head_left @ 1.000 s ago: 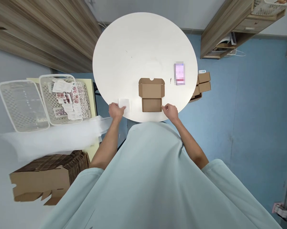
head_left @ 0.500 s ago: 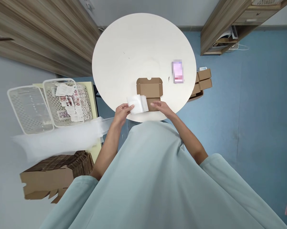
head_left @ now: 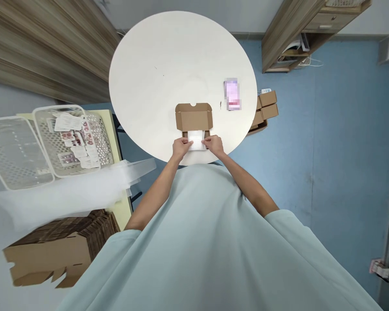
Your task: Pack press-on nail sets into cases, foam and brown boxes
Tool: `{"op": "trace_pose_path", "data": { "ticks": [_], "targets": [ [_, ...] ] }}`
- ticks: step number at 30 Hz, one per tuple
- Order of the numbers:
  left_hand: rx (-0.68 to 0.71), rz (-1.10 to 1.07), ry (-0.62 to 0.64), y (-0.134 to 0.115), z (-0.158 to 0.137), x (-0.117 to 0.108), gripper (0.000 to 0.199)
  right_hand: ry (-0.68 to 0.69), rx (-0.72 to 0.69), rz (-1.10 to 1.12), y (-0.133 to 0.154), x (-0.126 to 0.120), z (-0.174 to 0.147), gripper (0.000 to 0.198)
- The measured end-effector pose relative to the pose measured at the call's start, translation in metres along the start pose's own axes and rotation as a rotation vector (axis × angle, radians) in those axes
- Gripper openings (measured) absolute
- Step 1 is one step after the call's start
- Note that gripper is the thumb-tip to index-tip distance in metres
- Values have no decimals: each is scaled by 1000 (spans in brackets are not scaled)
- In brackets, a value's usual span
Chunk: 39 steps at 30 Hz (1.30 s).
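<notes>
You, in a pale blue shirt, work at the 6 o'clock edge of a round white table, above a blue floor. Clock positions are read from the table's centre. A wooden shelf stands toward 2 o'clock against the wall. At about half past seven, a stack of flat brown cartons sits by a yellow stand, white sheets stretch alongside, and two pale baskets lie around 8 o'clock, one holding a jumble of small packs (red and white, their print too small to read). Brown boxes are piled just past the table's rim, between 3 and 4 o'clock.

On the tabletop, between 5 and 6 o'clock and close to you, one brown box lies with its lid swung back toward 12 and its tray toward 6. Your left hand comes in on the tray's 9 o'clock side, your right hand on its 3 o'clock side. A pixelated pink rectangle rests well apart from both, near 3 o'clock. Smallest of all, a white pad covers the middle of the tray; how deep it sits cannot be told. Each thumb and its fingers pinch the pad, left hand at its 9 o'clock edge, right hand at its 3 o'clock edge.
</notes>
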<state>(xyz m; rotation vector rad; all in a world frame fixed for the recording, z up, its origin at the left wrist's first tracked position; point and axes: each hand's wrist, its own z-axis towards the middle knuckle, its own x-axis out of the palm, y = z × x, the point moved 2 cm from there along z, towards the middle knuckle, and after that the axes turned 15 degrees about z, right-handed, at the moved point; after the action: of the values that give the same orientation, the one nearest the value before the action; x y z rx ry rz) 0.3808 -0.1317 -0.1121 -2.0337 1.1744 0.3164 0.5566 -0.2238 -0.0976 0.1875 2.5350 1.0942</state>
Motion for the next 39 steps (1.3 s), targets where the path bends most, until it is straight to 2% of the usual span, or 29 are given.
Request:
{"op": "trace_pose_path", "data": {
  "ticks": [3, 7, 14, 18, 20, 22, 24, 26, 28, 31, 33, 35, 39],
  "targets": [
    [37, 231, -54, -3, 1, 6, 22, -1, -37, -185, 3, 4, 2, 29],
    [116, 361, -109, -8, -4, 12, 33, -5, -73, -326, 2, 10, 9, 27],
    [192, 545, -61, -11, -12, 22, 38, -2, -45, -478, -1, 20, 19, 24],
    [212, 607, -44, -15, -18, 19, 38, 16, -49, -535, 4, 21, 17, 19],
    [236, 575, -98, -17, -18, 12, 36, 4, -70, -512, 8, 12, 15, 21],
    [255, 495, -200, -19, -13, -1, 40, -77, -112, -433, 13, -4, 16, 27],
    [267, 391, -302, -21, 0, -15, 51, -197, -164, -326, 18, -23, 22, 32],
    [287, 303, -336, -23, 20, -27, 70, -265, -190, -215, 21, -38, 34, 39],
    [299, 212, -280, -27, 41, -34, 89, -245, -144, -99, 23, -46, 50, 51],
    [256, 104, -102, -35, 63, -38, 104, -162, -80, 30, 25, -47, 71, 59],
    [223, 60, -21, -41, 67, -40, 106, -126, -91, 70, 28, -45, 79, 56],
    [212, 24, 7, -48, 66, -43, 105, -111, -104, 101, 30, -44, 82, 54],
    [213, -61, 13, -57, 60, -50, 105, -95, -97, 179, 35, -47, 86, 74]
  ]
}}
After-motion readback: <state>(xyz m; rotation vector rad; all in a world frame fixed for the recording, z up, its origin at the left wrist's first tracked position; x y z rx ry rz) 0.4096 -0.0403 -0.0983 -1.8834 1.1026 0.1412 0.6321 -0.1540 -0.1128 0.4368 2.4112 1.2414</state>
